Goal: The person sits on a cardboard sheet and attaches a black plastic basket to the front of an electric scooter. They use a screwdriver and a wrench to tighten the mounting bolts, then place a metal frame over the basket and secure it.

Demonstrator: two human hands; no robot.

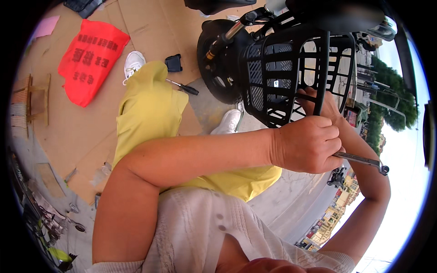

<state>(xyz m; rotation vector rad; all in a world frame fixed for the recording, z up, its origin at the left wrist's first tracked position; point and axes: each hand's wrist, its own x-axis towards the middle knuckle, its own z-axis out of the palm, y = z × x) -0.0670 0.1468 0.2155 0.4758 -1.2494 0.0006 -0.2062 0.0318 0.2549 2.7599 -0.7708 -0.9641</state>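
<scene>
A black plastic basket is at the front of a two-wheeled vehicle, beside its black wheel. My left hand makes a fist around a metal wrench, whose ring end juts out to the right. Just beyond it, my right hand is at the basket's near side, behind the black bar. Its fingers curl in among the basket's openings; the bar and my left hand partly cover them, and what they grip is unclear.
Flattened cardboard covers much of the ground. On it lie a red printed bag, a black plastic part and a screwdriver. A slatted wooden item is at far left, above a cluttered edge with a bicycle-like frame.
</scene>
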